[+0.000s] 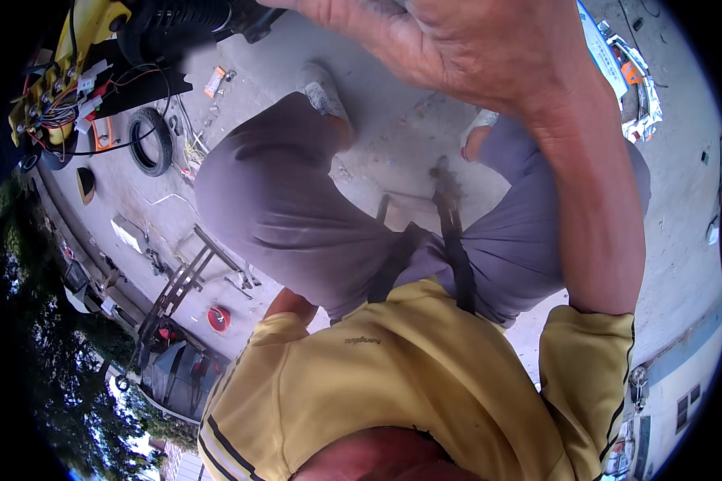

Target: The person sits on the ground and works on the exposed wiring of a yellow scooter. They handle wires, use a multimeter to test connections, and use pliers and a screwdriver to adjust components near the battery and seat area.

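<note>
My right hand point(465, 48) looms large at the top of the view, its forearm coming up from the right. The top edge cuts off most of its fingers, so what it may hold is hidden. One digit stretches left toward a dark ribbed part point(188, 20) on a yellow vehicle frame point(84, 36). Loose coloured wires point(56, 112) hang from that frame. Of my left arm only a bit near the elbow point(291, 305) shows beside my thigh; my left hand is out of sight.
A black tyre point(150, 142) lies on the concrete floor left of my feet, with a small orange-and-white box point(214, 82) nearby. Farther left are a metal rack point(186, 276) and a red bowl point(218, 318). A blue-and-white carton point(604, 48) is at the upper right.
</note>
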Available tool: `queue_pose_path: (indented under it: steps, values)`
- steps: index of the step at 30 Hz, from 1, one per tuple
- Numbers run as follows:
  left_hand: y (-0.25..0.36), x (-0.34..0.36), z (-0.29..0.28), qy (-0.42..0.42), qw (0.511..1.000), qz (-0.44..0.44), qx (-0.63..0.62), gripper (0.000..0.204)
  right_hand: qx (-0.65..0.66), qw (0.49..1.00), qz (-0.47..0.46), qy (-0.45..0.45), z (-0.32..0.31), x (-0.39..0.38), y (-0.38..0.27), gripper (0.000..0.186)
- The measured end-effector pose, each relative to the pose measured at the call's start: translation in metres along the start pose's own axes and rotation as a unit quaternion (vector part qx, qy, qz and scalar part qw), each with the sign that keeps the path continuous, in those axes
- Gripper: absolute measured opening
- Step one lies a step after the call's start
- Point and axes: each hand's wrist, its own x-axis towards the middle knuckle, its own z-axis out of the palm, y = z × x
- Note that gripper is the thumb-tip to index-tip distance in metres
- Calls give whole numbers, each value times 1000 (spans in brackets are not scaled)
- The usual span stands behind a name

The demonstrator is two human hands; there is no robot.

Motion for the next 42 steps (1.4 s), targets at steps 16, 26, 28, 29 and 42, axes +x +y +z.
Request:
queue_pose_path:
  steps: [16, 26, 28, 29, 42]
  values:
    - [76, 33, -28, 18, 993, 119, -12, 27, -14, 994, 87, -60, 40, 13, 18, 19]
    - [68, 20, -42, 23, 959, 259, -114, 26, -4, 990, 125, 69, 58, 63, -9, 13]
    - [54, 13, -47, 44, 945, 281, -162, 26, -16, 993, 87, 75, 61, 92, -25, 14]
    - [53, 8, -50, 55, 937, 292, -183, 26, -24, 994, 70, 79, 60, 106, -32, 14]
    - [137, -88, -117, 348, 760, 477, -271, 17, -88, 968, 230, -44, 86, 141, 38, 40]
